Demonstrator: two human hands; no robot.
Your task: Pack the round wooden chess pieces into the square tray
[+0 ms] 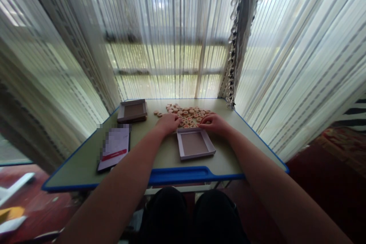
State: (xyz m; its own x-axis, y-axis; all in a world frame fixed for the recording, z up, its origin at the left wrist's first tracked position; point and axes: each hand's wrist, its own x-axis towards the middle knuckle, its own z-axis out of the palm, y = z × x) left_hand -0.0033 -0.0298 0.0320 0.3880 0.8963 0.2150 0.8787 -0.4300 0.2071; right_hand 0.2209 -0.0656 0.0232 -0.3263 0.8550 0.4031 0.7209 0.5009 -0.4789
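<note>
Many round wooden Chinese chess pieces (185, 113), some with markings on top, lie in a loose heap on the table. At the heap's left edge is my left hand (168, 122), its fingers curled at the near pieces; whatever is between them is hidden. My right hand (215, 123) reaches in from the other side, thumb and fingers bent together around a piece at the heap's near right edge. Just in front of both hands sits a shallow open cardboard box tray (211, 148) with white walls and a bare brown bottom.
Another shallow box part (133, 109) rests at the table's back left. A phone (117, 146) with a lit screen lies at the left. The pale table (228, 160) has a blue rim and a front groove. Sheer curtains (171, 26) hang right behind it.
</note>
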